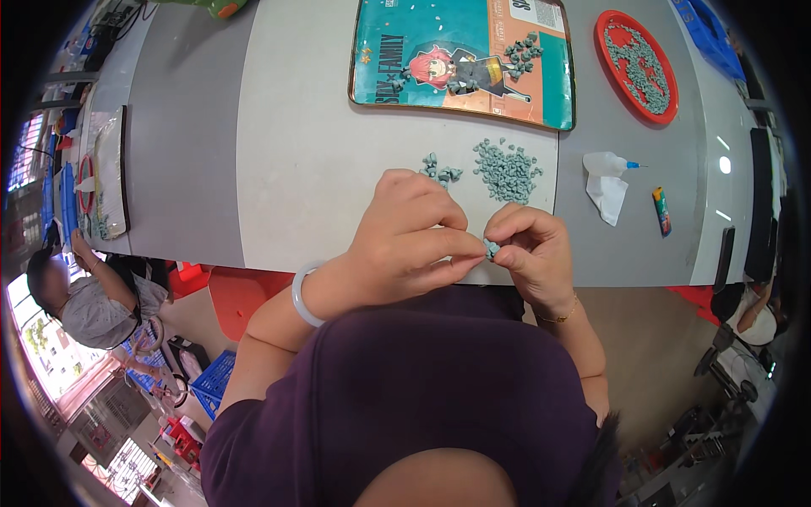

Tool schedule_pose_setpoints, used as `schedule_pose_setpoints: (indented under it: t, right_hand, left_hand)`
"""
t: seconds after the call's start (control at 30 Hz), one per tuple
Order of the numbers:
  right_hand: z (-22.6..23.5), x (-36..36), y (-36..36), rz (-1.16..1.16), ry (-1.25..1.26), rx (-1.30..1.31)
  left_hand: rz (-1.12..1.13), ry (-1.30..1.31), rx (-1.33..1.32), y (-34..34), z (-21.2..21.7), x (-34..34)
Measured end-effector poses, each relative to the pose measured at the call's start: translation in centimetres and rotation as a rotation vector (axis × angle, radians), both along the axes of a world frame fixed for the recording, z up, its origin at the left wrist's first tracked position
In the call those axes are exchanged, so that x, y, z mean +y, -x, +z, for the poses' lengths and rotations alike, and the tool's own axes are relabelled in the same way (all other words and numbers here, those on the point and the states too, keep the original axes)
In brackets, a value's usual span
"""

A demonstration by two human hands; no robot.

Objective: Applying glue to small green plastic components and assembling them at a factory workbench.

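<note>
From my seat at the feed, the biggest thing in view is the pale grey tabletop (321, 135), running across the upper half of the picture, with the person's purple-clad torso filling the lower middle. On the far side of the tabletop lies a rectangular teal tray (397, 51) with a cartoon print, a scatter of small grey-green bits resting on it. To its right sits a round red dish (605, 51) holding many more of the same bits. Nearer the person, a loose pile of grey-green pieces (505, 171) lies on the tabletop, and just to its left a smaller cluster (439, 169) of a few pieces. Right of the pile I see a white squeeze bottle (606, 163) with a thin nozzle, lying on a folded white cloth (608, 198), and beside those a small lighter (661, 210). The left hand (410, 245) (a pale bangle sits on its wrist) has its fingers pinched together toward the right, and the right hand (528, 249) meets it with thumb and fingers closed; both are clamped on one small grey-green piece (491, 248), held between the fingertips just above the near edge of the tabletop. How the piece is turned I cannot tell, as it is too small.
</note>
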State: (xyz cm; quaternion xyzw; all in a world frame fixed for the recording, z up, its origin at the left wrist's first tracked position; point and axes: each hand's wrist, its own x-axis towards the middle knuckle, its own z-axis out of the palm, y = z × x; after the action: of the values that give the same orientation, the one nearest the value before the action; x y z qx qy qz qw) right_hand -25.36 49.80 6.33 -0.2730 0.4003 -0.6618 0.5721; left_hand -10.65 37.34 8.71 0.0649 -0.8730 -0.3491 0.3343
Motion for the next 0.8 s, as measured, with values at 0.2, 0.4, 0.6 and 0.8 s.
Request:
schedule_pose_setpoints:
  t: [0.2,0.4,0.6,0.8]
  right_hand:
    - [0.1,0.0,-0.5,-0.073,-0.033,0.132]
    - [0.3,0.1,-1.0,-0.082,-0.13,-0.075]
    - [0.8,0.1,-0.9,-0.046,-0.139,-0.343]
    - [0.9,0.1,-1.2,-0.018,-0.171,-0.506]
  left_hand:
    - [0.028,0.145,-0.019,0.1,0.2,0.2]
    - [0.039,0.137,0.006,0.5,0.1,0.4]
    - [0.032,0.052,0.032,0.6,-0.1,0.5]
    - [0.034,-0.008,0.069,0.5,-0.1,0.6]
